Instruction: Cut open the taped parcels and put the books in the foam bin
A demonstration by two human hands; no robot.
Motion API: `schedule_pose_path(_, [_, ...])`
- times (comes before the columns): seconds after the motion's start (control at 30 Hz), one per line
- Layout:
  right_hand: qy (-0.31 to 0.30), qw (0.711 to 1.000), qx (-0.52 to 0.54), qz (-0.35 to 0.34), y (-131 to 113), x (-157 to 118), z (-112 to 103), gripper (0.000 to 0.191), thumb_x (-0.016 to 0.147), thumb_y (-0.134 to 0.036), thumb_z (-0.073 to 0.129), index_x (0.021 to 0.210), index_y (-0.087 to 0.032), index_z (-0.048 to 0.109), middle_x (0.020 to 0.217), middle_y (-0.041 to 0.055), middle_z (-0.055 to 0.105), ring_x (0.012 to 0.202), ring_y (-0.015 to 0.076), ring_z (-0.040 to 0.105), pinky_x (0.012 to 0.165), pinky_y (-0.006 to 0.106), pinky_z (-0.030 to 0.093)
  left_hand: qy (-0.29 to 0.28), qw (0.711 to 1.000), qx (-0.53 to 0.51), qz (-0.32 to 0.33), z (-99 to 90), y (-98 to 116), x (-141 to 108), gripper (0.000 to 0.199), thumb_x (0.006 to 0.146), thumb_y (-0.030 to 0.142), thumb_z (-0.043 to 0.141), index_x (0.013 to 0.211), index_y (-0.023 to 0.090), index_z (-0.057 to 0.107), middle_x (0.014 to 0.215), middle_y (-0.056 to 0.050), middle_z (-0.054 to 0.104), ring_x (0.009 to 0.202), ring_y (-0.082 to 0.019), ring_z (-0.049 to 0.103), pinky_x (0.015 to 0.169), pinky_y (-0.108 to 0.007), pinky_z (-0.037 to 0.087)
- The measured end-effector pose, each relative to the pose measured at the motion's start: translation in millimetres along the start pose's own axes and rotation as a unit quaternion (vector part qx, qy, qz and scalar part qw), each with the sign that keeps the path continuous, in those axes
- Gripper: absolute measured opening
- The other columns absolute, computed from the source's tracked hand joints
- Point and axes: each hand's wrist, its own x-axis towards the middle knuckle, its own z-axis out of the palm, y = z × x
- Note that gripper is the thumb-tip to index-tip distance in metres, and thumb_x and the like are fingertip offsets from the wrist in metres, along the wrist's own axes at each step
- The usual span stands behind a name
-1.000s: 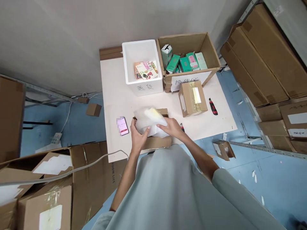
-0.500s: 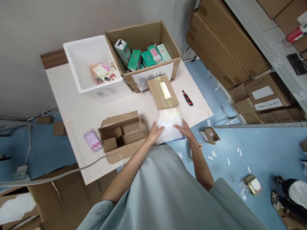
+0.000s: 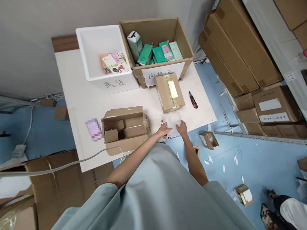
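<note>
At the table's near edge, a thin white, translucent sheet or bag (image 3: 173,121) lies between my two hands; which of the two it is, I cannot tell. My left hand (image 3: 164,129) pinches its left side, with a slim red-and-white object (image 3: 162,122) showing beside the fingers. Its right side is in the bent fingers of my right hand (image 3: 181,128). A taped cardboard box (image 3: 165,99) with a pale label sits just beyond the sheet. An open cardboard box (image 3: 127,145) stands left of my hands, with smaller cardboard pieces inside.
Farther back are a white bin (image 3: 83,64) with printed packets and a large carton (image 3: 189,54) of green boxes. A red-and-black cutter (image 3: 193,100) lies at right. A cable (image 3: 96,158) crosses the near left. Scraps and a small box (image 3: 209,140) are on the floor.
The white sheet appears smaller and flatter between my hands, and a red-and-white object now shows by my left hand. The view has shifted, so the table's things sit farther right.
</note>
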Motion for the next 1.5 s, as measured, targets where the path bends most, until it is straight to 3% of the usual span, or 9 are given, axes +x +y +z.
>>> schedule_pose_path(0.2, [-0.108,0.985,0.022,-0.132,-53,-42,23,0.062,0.110,-0.060,0.059,0.155,-0.017,0.066,0.158,0.0238,0.071,0.144,0.0327,0.073,0.121,0.048,0.059,-0.026,0.988,-0.143,0.044,-100.4,25,-52,0.059,0.090,0.059,0.089,0.133,0.021,0.078,0.139,-0.019,0.082,0.130,-0.034,0.078,0.121,-0.054,0.058])
schedule_pose_path(0.3, [-0.201,0.966,0.064,-0.148,-83,-68,47,0.068,0.109,-0.067,0.061,0.159,-0.020,0.063,0.159,0.0225,0.071,0.140,0.0309,0.077,0.117,0.044,0.061,0.158,0.976,-0.083,0.125,-175.9,22,-89,0.057,0.099,0.060,0.077,0.141,0.021,0.072,0.144,-0.018,0.080,0.128,-0.033,0.078,0.119,-0.057,0.060])
schedule_pose_path(0.43, [-0.242,0.962,0.016,-0.125,-114,-90,78,0.070,0.110,-0.065,0.062,0.164,-0.021,0.058,0.161,0.0228,0.070,0.135,0.0316,0.079,0.117,0.047,0.060,0.411,0.888,0.155,0.134,-255.1,-14,-131,0.048,0.102,0.045,0.068,0.143,0.020,0.069,0.154,-0.020,0.071,0.147,-0.035,0.066,0.130,-0.058,0.050])
schedule_pose_path(0.57, [-0.226,0.959,-0.065,-0.159,-136,-97,98,0.046,0.110,-0.046,0.054,0.150,-0.025,0.065,0.143,0.0144,0.081,0.126,0.0307,0.080,0.112,0.047,0.062,0.366,0.913,0.177,0.023,-288.9,-62,-149,0.053,0.097,0.043,0.067,0.143,0.017,0.069,0.144,-0.021,0.077,0.127,-0.038,0.077,0.114,-0.058,0.061])
schedule_pose_path(0.7, [-0.183,0.961,-0.106,-0.180,-162,-90,108,0.041,0.107,-0.036,0.041,0.134,-0.027,0.071,0.129,0.0124,0.084,0.119,0.0347,0.078,0.109,0.053,0.062,0.346,0.925,0.158,0.019,-302.5,-80,-146,0.050,0.099,0.039,0.060,0.143,0.018,0.073,0.143,-0.019,0.080,0.118,-0.036,0.081,0.109,-0.053,0.064])
schedule_pose_path(1.07, [-0.141,0.962,-0.035,-0.233,-290,-26,152,0.041,0.107,-0.041,0.050,0.135,-0.028,0.076,0.133,0.0074,0.085,0.126,0.0321,0.076,0.119,0.049,0.057,0.365,0.903,0.226,0.023,-399.7,-3,-93,0.054,0.105,0.030,0.053,0.154,0.015,0.070,0.152,-0.020,0.075,0.132,-0.039,0.075,0.120,-0.054,0.056])
schedule_pose_path(1.27, [-0.151,0.965,-0.012,-0.216,-284,-34,161,0.048,0.108,-0.043,0.063,0.148,-0.020,0.074,0.143,0.0145,0.083,0.134,0.0307,0.077,0.121,0.046,0.058,0.398,0.896,0.193,0.034,-405.0,-2,-96,0.053,0.099,0.026,0.063,0.150,0.013,0.067,0.156,-0.024,0.069,0.146,-0.042,0.065,0.127,-0.059,0.050])
schedule_pose_path(1.4, [-0.123,0.975,0.002,-0.188,-234,-50,142,0.054,0.113,-0.044,0.058,0.157,-0.016,0.068,0.156,0.0177,0.076,0.142,0.0276,0.075,0.123,0.041,0.056,0.450,0.859,0.182,0.165,-365.8,-1,-103,0.047,0.101,0.025,0.062,0.147,0.017,0.067,0.157,-0.021,0.066,0.153,-0.037,0.058,0.135,-0.056,0.043])
schedule_pose_path(1.5, [-0.083,0.986,0.002,-0.147,-182,-60,119,0.049,0.111,-0.042,0.061,0.152,-0.016,0.072,0.151,0.0175,0.079,0.139,0.0271,0.076,0.121,0.040,0.057,0.404,0.860,0.183,0.254,-317.5,3,-103,0.039,0.108,0.027,0.058,0.145,0.022,0.069,0.150,-0.015,0.070,0.148,-0.032,0.062,0.132,-0.050,0.047])
